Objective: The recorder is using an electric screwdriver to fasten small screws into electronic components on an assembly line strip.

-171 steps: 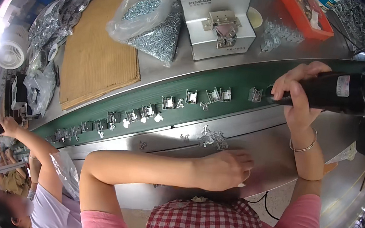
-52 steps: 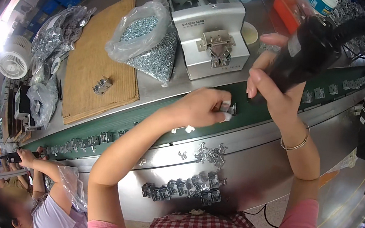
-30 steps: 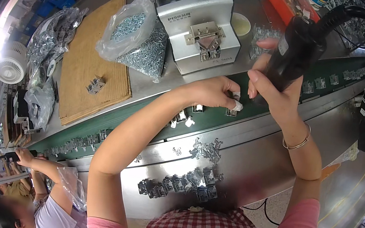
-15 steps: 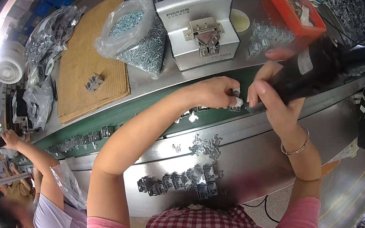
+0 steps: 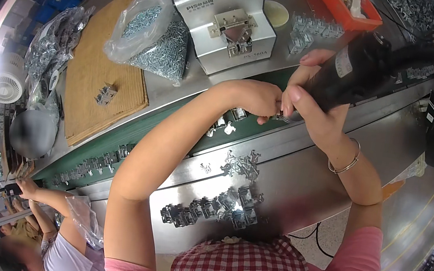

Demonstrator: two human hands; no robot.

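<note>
My right hand (image 5: 310,107) grips a black electric screwdriver (image 5: 356,72) with a thick cable, its tip angled down toward the green conveyor belt (image 5: 134,135). My left hand (image 5: 258,97) is closed on a small metal bracket (image 5: 280,117) right at the driver's tip, above the belt. More small metal brackets (image 5: 224,124) lie on the belt just left of my hands. A bangle circles my right wrist.
Loose metal brackets (image 5: 215,204) are heaped on the steel bench in front of me. A grey screw feeder machine (image 5: 220,16), a plastic bag of screws (image 5: 153,38), a brown mat (image 5: 98,74) and an orange tray (image 5: 352,5) stand behind the belt. Another person (image 5: 45,211) works at lower left.
My hands have come closer together over the belt. The screwdriver has tilted lower, its tip now at the bracket in my left hand. The view has shifted slightly.
</note>
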